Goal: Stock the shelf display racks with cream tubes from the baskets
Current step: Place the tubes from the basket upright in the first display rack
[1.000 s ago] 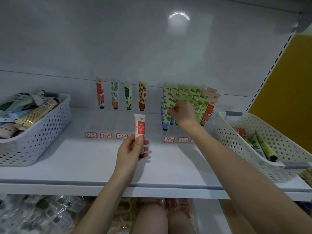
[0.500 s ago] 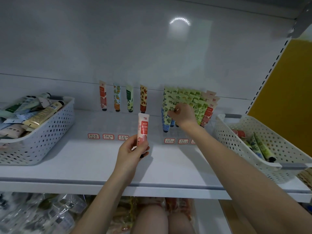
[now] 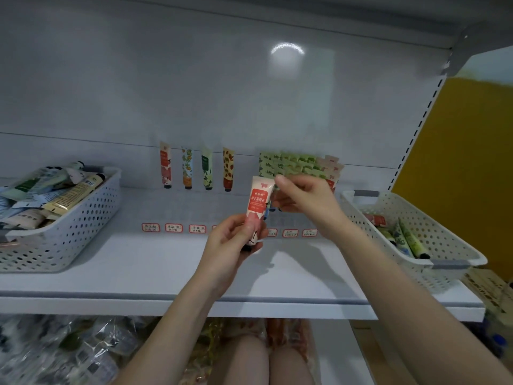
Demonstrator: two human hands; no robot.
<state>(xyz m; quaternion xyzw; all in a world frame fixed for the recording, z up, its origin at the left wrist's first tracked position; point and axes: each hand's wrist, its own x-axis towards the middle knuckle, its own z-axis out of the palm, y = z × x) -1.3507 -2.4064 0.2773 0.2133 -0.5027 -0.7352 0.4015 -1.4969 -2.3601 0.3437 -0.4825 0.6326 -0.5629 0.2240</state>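
White shelf (image 3: 138, 262) runs between left basket (image 3: 83, 218) and right basket (image 3: 435, 232) — both hands work mid-shelf, well apart from either. Left hand (image 3: 230, 245) grips the cream tube (image 3: 258, 201) at its base; right hand (image 3: 305, 195) pinches its top corner.

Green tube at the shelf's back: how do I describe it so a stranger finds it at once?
On the white shelf, right of the left basket, four tubes stand in a row at the back. The green tube is third from the left, the only one with a dark green top and leaves.

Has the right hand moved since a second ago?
Yes. The right hand has left the green tubes, coming toward the person, to the top of the red-and-white tube in the left hand.
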